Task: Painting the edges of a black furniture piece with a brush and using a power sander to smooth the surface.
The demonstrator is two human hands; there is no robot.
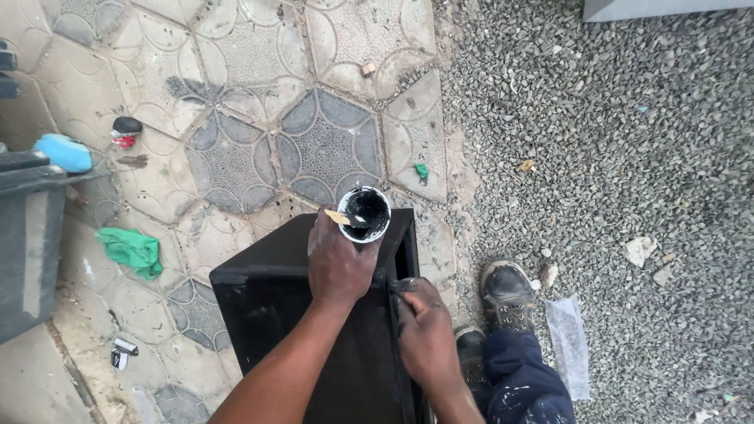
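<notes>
The left hand (338, 263) grips one small round white cup of black paint (366, 213), held over the far end of the single black-painted rectangular box (267, 298); one pale wooden stick (338, 217) juts from the cup just past the knuckles. The right hand (424, 330), close beside the left, presses pinched fingertips on the box's right edge, though whether they hold anything I cannot tell. Left of both hands lies one crumpled green cloth (132, 250) on the patterned paving tiles (236, 94); right of them stand two paint-spattered boots (506, 292) on grey gravel (613, 141).
</notes>
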